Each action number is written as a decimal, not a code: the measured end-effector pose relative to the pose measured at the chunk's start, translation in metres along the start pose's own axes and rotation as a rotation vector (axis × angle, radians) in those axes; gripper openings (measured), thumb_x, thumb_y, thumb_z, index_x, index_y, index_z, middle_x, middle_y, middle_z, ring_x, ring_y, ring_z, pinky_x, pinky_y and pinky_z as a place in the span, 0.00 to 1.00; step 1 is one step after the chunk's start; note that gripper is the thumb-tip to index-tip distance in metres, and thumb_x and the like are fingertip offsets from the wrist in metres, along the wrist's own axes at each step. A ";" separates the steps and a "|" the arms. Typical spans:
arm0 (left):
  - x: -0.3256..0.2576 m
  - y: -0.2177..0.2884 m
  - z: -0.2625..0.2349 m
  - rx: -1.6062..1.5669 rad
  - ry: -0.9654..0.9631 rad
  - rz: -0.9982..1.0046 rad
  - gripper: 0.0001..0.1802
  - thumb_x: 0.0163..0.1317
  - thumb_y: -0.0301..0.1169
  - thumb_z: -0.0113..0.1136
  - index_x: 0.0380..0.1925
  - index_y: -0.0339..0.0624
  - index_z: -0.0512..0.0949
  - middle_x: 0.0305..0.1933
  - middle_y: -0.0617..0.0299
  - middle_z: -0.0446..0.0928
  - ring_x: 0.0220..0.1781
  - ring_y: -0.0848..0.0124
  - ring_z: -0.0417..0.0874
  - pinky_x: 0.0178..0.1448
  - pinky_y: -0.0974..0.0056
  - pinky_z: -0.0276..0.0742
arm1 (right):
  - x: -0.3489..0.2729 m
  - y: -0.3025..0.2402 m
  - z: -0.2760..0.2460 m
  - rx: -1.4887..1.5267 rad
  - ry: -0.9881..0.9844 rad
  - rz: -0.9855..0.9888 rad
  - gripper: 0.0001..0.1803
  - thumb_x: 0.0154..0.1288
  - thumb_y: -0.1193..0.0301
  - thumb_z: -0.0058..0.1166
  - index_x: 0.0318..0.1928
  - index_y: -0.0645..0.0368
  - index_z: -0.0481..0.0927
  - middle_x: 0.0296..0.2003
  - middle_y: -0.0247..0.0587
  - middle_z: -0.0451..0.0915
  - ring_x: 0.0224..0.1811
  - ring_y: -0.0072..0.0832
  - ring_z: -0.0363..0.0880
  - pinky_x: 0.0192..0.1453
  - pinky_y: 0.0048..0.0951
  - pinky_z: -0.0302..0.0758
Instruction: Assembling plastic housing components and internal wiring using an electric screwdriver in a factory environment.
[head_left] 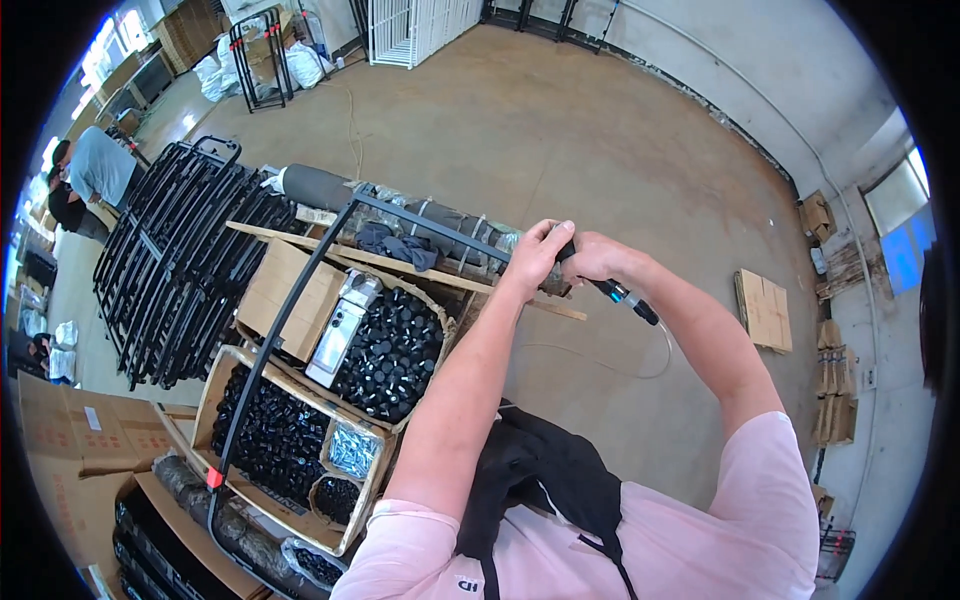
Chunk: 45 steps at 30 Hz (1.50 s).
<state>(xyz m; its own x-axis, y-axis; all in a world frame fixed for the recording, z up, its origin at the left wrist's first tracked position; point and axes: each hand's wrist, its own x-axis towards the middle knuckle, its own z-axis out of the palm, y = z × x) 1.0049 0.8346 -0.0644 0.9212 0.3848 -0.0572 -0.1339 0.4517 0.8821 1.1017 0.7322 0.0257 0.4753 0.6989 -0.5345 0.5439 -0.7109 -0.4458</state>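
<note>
- The black metal frame (300, 300) is lying tilted across the open cartons, one long tube running from a red-taped spot near the lower cartons up to a corner, then a second tube heading right toward the hands.
- The left hand (535, 255) is closing around the far end of that upper tube, fingers curled over it, thumb up top.
- The right hand (598, 258) is gripping a slim black air tool (625, 298) right beside the left hand, its nose pressing in at the frame's end; the exact contact point is hidden behind the fingers.
- A thin clear hose (640, 365) is trailing off the tool's rear, looping over the floor just beyond the frame's end.
- Under the frame, a cardboard box of black plastic caps (392, 350) is sitting open, with a silvery flat package (340, 330) lying at its edge.
- Nearer the person than that, still under the frame, a second carton of black caps (275, 435) is holding a small bag of shiny screws (352, 452).
- Beyond the frame, a wrapped dark roll (320, 187) is lying on a wooden slat.
- Left of the frame, a stack of black metal frames (175, 260) is resting on the concrete floor (560, 130).
- Far left of the frame, another person in a grey shirt (100, 165) is bending over.
</note>
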 end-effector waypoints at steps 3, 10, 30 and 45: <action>0.001 0.005 -0.008 -0.005 0.049 0.045 0.17 0.77 0.43 0.63 0.47 0.40 0.83 0.41 0.66 0.81 0.43 0.76 0.79 0.49 0.66 0.77 | -0.016 -0.026 0.001 -0.121 0.057 -0.032 0.14 0.49 0.66 0.60 0.31 0.65 0.84 0.25 0.43 0.84 0.29 0.33 0.82 0.35 0.39 0.76; -0.001 0.107 -0.093 0.074 0.221 0.191 0.13 0.76 0.38 0.61 0.40 0.38 0.85 0.38 0.66 0.82 0.41 0.75 0.80 0.47 0.66 0.77 | 0.027 -0.155 -0.026 -0.350 -0.002 -0.099 0.26 0.59 0.56 0.59 0.50 0.61 0.88 0.48 0.57 0.89 0.52 0.50 0.88 0.57 0.47 0.83; 0.064 0.197 -0.328 0.064 0.750 0.301 0.18 0.70 0.43 0.66 0.45 0.37 0.83 0.40 0.63 0.81 0.40 0.73 0.79 0.45 0.64 0.77 | 0.260 -0.351 0.003 -0.355 -0.048 -0.464 0.19 0.60 0.60 0.58 0.42 0.61 0.91 0.38 0.48 0.91 0.48 0.43 0.90 0.54 0.43 0.83; 0.063 0.191 -0.335 0.101 0.775 0.340 0.22 0.72 0.45 0.65 0.50 0.37 0.81 0.41 0.63 0.80 0.41 0.73 0.79 0.45 0.64 0.76 | 0.261 -0.361 0.003 -0.434 -0.097 -0.469 0.22 0.63 0.61 0.56 0.53 0.58 0.90 0.54 0.52 0.89 0.58 0.47 0.87 0.60 0.45 0.82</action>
<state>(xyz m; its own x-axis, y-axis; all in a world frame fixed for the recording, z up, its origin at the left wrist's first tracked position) 0.9148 1.2147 -0.0564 0.3216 0.9454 -0.0533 -0.2909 0.1522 0.9446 1.0274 1.1712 0.0450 0.0657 0.9027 -0.4253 0.9183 -0.2214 -0.3281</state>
